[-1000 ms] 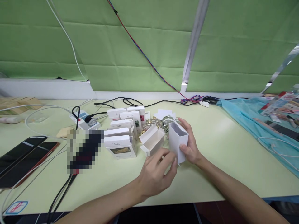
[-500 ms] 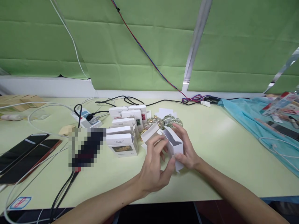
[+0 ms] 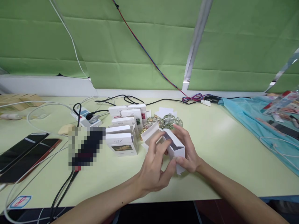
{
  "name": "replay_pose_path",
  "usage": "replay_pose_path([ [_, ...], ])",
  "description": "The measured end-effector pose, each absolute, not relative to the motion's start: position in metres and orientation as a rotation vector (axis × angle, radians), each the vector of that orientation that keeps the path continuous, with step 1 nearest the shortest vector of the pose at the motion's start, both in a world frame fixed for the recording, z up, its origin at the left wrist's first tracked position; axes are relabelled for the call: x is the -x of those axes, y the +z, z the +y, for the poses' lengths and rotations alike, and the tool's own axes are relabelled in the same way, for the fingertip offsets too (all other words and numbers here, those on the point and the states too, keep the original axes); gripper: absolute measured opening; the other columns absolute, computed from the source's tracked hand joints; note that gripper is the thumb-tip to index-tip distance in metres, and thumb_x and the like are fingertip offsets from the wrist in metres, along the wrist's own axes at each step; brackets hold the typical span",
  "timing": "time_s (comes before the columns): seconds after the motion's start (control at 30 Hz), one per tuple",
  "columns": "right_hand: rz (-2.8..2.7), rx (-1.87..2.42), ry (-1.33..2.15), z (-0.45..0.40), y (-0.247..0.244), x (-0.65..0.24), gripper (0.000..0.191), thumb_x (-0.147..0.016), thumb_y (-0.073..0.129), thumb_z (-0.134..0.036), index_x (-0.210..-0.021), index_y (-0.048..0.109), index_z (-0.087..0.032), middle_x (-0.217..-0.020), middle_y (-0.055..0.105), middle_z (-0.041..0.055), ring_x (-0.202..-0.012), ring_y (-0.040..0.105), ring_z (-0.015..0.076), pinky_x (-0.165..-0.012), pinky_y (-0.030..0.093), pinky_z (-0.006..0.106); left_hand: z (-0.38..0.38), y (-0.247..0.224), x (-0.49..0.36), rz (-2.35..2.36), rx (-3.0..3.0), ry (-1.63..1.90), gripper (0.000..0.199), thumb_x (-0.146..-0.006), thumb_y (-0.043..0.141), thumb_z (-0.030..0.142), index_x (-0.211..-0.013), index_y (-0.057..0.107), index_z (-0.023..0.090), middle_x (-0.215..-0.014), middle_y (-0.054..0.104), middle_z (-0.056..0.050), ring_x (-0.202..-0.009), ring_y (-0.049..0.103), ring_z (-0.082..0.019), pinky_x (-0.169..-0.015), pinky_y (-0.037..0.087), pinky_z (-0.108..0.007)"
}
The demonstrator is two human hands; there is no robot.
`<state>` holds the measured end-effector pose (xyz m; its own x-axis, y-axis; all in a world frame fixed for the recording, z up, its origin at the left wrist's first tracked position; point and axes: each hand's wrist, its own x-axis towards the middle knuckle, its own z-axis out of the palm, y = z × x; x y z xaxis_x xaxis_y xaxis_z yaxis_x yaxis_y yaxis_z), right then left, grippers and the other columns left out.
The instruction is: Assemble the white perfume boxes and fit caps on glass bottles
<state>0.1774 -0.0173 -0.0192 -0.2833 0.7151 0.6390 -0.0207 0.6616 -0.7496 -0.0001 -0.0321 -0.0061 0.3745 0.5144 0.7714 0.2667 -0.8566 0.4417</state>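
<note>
Head view: the left hand (image 3: 156, 165) and right hand (image 3: 188, 151) both have their grip closed on a small white rectangular cardboard box (image 3: 179, 151), tilted, top open, held above the pale green tabletop (image 3: 219, 140), left fingertips at its opening and left thumb near its lower edge. Another open white carton (image 3: 149, 132) sits just behind the left hand, next to clear round glass bottles with gold caps (image 3: 171, 120); white picture-printed boxes (image 3: 122, 147) stand upright in a cluster further left.
</note>
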Motion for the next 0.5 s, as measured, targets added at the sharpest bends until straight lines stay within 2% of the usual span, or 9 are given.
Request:
replay_pose_path([
  [0.1,-1.707,0.571,0.773,-0.0169,-0.0202,-0.1769,0.088,-0.087,0.064,-0.065,-0.157,0.026,-0.03,-0.132,0.058,0.0151,-0.118,0.062,0.0379,-0.089,0.058,0.059,-0.0315,-0.0057,0.0001,0.676,-2.369,1.453,0.048,-0.096,0.055,0.019,-0.142,0.04,0.017,-0.149,0.037,-0.024,-0.114,0.059,-0.026,-0.07,0.059,-0.032],
  [0.27,-1.701,0.58,0.739,-0.0154,-0.0221,-0.1769,0.086,-0.085,0.067,-0.064,-0.155,0.029,-0.03,-0.135,0.056,0.0152,-0.12,0.061,0.0372,-0.091,0.058,0.059,-0.0311,-0.0073,-0.0007,0.656,-2.334,1.438,0.045,-0.095,0.055,0.019,-0.138,0.041,0.019,-0.15,0.038,-0.023,-0.126,0.053,-0.029,-0.07,0.057,-0.03],
  [0.5,-1.709,0.597,0.744,-0.0173,-0.0216,-0.1795,0.084,-0.087,0.067,-0.061,-0.156,0.029,-0.03,-0.138,0.054,0.0153,-0.126,0.058,0.0371,-0.096,0.056,0.059,-0.0304,-0.0075,-0.0016,0.684,-2.303,1.478,0.036,-0.098,0.057,0.026,-0.132,0.044,0.02,-0.147,0.041,-0.021,-0.121,0.055,-0.027,-0.06,0.052,-0.024],
])
